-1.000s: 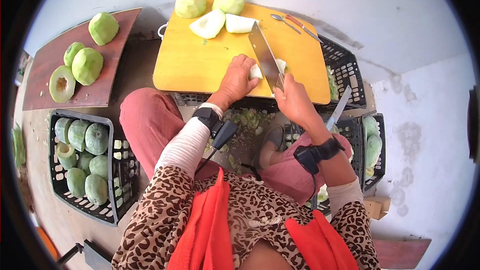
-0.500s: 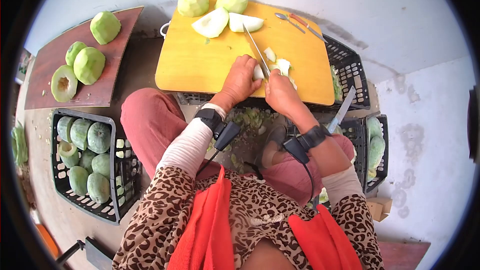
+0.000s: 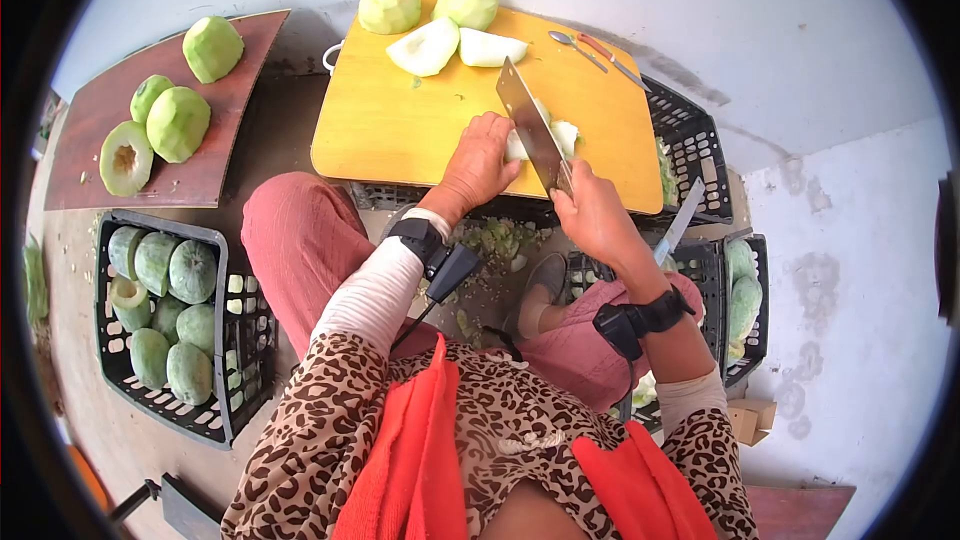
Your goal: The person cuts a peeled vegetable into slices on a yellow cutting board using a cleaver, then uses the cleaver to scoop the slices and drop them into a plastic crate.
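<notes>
My right hand (image 3: 597, 212) grips the handle of a cleaver (image 3: 532, 128), its broad blade now tilted with the flat side showing. On the near part of the yellow board (image 3: 385, 135), my left hand (image 3: 480, 162) has its fingers closed on a pale melon piece (image 3: 515, 147) just left of the blade. Cut melon scraps (image 3: 565, 137) lie beyond the blade, partly hidden by it. Farther back are two melon wedges (image 3: 424, 47) with white flesh, one paler and shown side-on, and peeled melons (image 3: 390, 5) behind them.
A spoon (image 3: 577, 50) and an orange-handled peeler or knife (image 3: 612, 58) lie at the board's back right. Peeled melons (image 3: 178, 125) sit on a brown board (image 3: 85, 155) at left. Black crates (image 3: 225, 340) hold unpeeled green melons (image 3: 192, 272). A knife (image 3: 682, 218) stands by the right crate.
My right hand has moved right and slightly toward me, lifting and turning the cleaver away from the melon piece. My left hand stays in nearly the same place.
</notes>
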`<state>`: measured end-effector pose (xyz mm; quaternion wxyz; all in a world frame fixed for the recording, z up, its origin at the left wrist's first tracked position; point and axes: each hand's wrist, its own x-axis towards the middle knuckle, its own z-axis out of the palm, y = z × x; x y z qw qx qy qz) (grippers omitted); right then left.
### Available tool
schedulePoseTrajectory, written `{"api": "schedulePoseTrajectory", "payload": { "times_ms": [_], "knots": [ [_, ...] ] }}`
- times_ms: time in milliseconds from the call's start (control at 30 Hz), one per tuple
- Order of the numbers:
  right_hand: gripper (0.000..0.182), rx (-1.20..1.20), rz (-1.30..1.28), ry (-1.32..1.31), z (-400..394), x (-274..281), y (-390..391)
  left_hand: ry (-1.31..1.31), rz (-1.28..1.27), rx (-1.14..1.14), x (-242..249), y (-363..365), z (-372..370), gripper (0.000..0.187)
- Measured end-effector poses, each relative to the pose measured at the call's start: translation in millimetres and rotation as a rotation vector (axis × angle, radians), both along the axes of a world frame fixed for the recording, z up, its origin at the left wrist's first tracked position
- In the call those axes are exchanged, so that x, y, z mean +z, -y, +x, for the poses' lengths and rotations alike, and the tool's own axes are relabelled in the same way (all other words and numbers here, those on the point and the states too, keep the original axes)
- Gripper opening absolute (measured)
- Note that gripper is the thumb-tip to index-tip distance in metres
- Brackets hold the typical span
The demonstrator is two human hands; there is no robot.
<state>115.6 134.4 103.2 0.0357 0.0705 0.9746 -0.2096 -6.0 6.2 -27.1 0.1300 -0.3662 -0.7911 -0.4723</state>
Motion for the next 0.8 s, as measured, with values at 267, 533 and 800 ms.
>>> {"api": "schedulePoseTrajectory", "payload": {
  "times_ms": [267,533,800],
  "knots": [
    [0.023,0.073,0.030,0.031,-14,-9,7,0.003,0.010,-0.025,-4,0,-1,0.048],
    [0.025,0.006,0.008,-0.109,-49,-45,-1,0.029,0.019,-0.003,3,4,3,0.046],
    [0.025,0.002,-0.067,-0.079,-7,-5,7,0.012,0.020,-0.006,-1,4,2,0.046]
  ]
}}
